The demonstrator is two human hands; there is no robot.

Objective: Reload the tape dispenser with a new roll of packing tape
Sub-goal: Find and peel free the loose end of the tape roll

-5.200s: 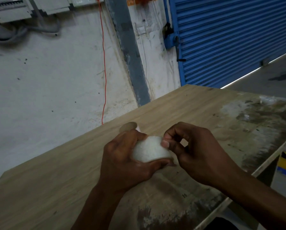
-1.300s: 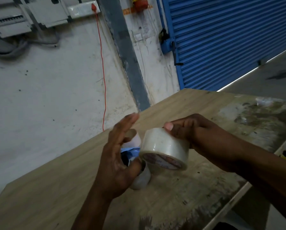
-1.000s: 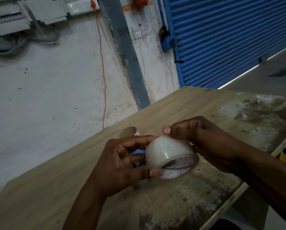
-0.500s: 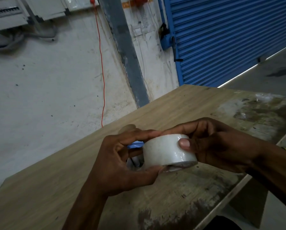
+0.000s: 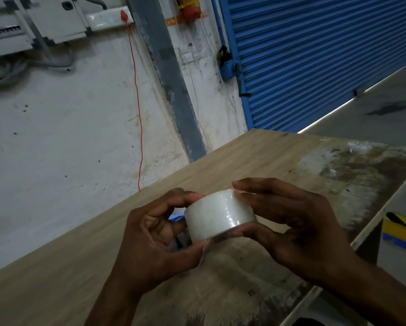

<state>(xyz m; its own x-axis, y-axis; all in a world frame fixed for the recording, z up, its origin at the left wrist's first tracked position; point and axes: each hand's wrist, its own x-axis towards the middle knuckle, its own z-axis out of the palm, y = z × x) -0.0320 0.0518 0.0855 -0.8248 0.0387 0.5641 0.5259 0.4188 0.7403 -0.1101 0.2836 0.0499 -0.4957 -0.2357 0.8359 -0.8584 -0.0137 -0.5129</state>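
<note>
Both hands hold the roll of tape [image 5: 218, 216] up over the wooden table [image 5: 256, 158], close in front of the person. The left hand [image 5: 150, 238] curls around its near end, forefinger on top and thumb underneath, while the right hand [image 5: 289, 222] clasps the far end with fingers over the top and thumb below. A sliver of blue, which I take for the dispenser [image 5: 176, 218], peeks out behind the roll inside the left hand; how it is held there I cannot tell. The risk, to my eye, is a crooked seat: most of the dispenser is hidden by the roll and the fingers, so the core could catch at an angle. The glossy surface could also slip in that two-ended grip and drop onto the table.
</note>
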